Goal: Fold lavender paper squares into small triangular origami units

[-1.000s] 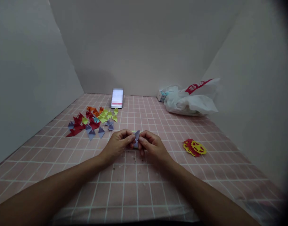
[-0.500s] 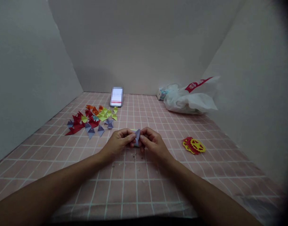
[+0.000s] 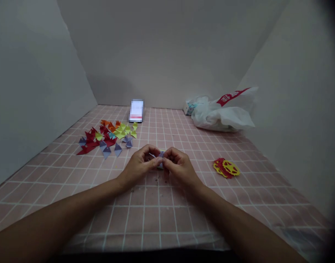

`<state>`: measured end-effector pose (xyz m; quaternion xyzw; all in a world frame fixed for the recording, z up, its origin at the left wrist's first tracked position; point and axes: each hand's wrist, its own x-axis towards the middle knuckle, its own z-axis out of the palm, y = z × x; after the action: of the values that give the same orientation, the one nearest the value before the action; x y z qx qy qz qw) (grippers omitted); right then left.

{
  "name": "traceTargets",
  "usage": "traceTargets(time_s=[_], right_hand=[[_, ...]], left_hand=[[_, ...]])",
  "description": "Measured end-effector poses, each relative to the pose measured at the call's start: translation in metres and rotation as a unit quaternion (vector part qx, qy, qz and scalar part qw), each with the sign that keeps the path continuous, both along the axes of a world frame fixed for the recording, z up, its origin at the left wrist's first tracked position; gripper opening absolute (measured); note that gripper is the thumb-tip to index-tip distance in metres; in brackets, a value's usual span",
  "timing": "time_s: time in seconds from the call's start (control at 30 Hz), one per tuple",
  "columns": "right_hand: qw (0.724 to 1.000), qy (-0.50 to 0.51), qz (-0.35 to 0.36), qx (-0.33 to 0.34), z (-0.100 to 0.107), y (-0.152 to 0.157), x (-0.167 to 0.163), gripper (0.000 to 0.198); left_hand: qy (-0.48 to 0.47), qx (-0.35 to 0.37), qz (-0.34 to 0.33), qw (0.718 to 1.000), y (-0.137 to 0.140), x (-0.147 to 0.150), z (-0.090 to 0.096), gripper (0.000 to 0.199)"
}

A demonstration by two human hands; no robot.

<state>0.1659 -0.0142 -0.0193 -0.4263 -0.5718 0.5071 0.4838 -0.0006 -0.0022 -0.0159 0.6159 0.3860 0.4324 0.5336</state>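
Between my fingertips, at the middle of the table, is a small piece of purple origami paper [image 3: 161, 154]. My left hand [image 3: 141, 162] pinches it from the left with thumb and fingers. From the right, my right hand [image 3: 179, 163] grips it the same way, both thumbs close together. Most of the paper is covered by the fingers, so its folds are hard to make out. Pale yellowish edges of something flat show behind and below it; what that is I cannot tell.
Folded paper shapes in red [image 3: 87, 147], yellow [image 3: 120, 132], orange [image 3: 111, 127] and purple [image 3: 117, 149] lie at left. A phone [image 3: 136, 110] leans at the back. Right are a white plastic bag [image 3: 222, 117], a tissue box [image 3: 187, 108] and red and yellow cutouts [image 3: 230, 168].
The purple paper stood up between my fingers before; now it sits lower and more covered. My fingertips have drawn closer together. The view has shifted slightly.
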Motion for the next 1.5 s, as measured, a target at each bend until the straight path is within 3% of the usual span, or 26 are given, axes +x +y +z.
traceTargets(time_s=[0.63, 1.2, 1.5], right_hand=[[0.998, 0.055, -0.007, -0.006, -0.0015, 0.0026, -0.0018, 0.016], [0.997, 0.073, 0.009, -0.038, -0.0061, 0.0010, -0.0028, 0.017], [0.999, 0.053, 0.011, 0.003, -0.0037, -0.0008, -0.0017, 0.019]], left_hand=[[-0.097, -0.101, 0.006, 0.990, 0.0017, 0.0000, 0.0034, 0.020], [-0.069, -0.088, -0.018, 0.994, 0.0021, 0.0014, 0.0025, 0.017], [-0.049, -0.032, 0.045, 0.997, 0.0008, -0.0002, 0.0031, 0.018]])
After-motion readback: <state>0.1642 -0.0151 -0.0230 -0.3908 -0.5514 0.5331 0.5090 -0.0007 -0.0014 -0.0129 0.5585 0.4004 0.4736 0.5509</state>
